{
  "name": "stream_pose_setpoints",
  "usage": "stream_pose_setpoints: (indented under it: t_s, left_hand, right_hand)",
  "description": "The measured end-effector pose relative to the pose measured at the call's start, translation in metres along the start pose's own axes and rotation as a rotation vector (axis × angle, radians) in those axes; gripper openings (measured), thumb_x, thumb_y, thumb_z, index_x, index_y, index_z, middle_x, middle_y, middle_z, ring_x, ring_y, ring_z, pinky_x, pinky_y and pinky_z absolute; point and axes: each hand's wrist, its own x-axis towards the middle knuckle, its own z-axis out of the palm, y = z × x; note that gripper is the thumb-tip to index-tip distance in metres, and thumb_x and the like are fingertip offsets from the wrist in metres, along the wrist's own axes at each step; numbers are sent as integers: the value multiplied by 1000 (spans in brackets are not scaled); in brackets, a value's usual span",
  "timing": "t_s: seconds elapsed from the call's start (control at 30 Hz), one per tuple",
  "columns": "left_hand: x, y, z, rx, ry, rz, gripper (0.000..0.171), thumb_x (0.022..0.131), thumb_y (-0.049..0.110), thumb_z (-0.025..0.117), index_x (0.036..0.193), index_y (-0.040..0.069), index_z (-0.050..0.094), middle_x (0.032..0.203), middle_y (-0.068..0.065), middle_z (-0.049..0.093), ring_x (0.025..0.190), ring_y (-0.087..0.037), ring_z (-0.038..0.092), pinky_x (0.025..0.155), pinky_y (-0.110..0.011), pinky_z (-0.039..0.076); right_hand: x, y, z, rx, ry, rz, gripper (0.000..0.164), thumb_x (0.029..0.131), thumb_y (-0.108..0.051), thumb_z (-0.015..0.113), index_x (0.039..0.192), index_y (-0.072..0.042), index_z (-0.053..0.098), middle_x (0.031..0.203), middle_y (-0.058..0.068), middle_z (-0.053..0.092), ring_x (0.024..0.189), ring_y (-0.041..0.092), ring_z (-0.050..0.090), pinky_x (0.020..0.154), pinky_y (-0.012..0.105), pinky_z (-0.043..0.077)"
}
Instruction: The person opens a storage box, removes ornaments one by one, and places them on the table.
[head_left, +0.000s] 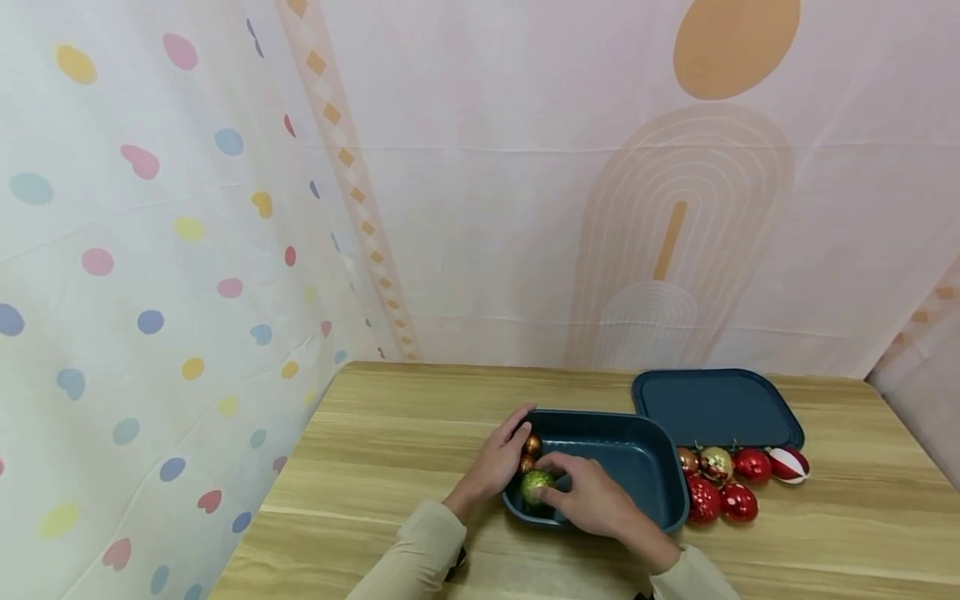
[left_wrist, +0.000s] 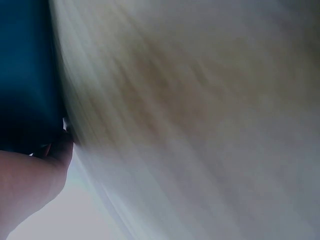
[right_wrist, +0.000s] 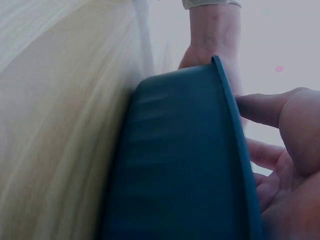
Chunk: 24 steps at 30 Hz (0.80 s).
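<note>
A dark blue rectangular box (head_left: 637,458) stands uncovered on the wooden table. My left hand (head_left: 495,462) grips its left wall near the back corner; in the left wrist view, the left hand (left_wrist: 32,185) shows only in part beside the box (left_wrist: 30,65). Inside the box's front left corner, my right hand (head_left: 588,496) holds a glittery green Christmas ball (head_left: 536,486) between thumb and fingers. Two small copper-coloured balls (head_left: 532,444) lie behind it along the left wall. From the right wrist, the right hand (right_wrist: 295,165) reaches over the box rim (right_wrist: 235,120), which hides the green ball.
Right of the box lie several ornaments: red balls (head_left: 752,465), a gold ball (head_left: 716,463), a copper ball (head_left: 687,461) and a red-and-white striped one (head_left: 790,465). Behind them is a flat dark blue lid (head_left: 720,408). Patterned curtains (head_left: 480,250) hang behind the wooden table (head_left: 360,467).
</note>
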Motion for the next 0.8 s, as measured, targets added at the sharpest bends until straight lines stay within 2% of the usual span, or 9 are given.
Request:
stream_pose_setpoints:
  t_s: [0.33, 0.57, 0.8]
  left_hand:
    - [1, -2, 1, 5, 8, 0, 48, 108, 40, 34, 154, 25, 38, 160, 0, 32, 149, -28, 24, 119, -59, 19]
    - [2, -1, 1, 33, 15, 6, 49, 108, 41, 34, 154, 24, 38, 160, 3, 33, 149, -25, 25, 120, -54, 20]
    - [0, -1, 0, 41, 6, -7, 49, 108, 41, 34, 155, 26, 36, 160, 7, 32, 149, -21, 24, 120, -52, 22]
  right_hand:
    - [-12, -2, -22, -18, 46, -17, 37, 94, -37, 68, 122, -13, 67, 112, 8, 70, 59, 9, 52, 54, 26, 44]
    - [-24, 1, -37, -53, 104, 5, 35, 93, -41, 68, 120, -19, 67, 109, 2, 71, 56, 8, 49, 50, 25, 42]
    - [-39, 9, -56, -33, 145, 8, 38, 92, -43, 69, 120, -18, 67, 109, 1, 70, 56, 8, 48, 51, 25, 43]
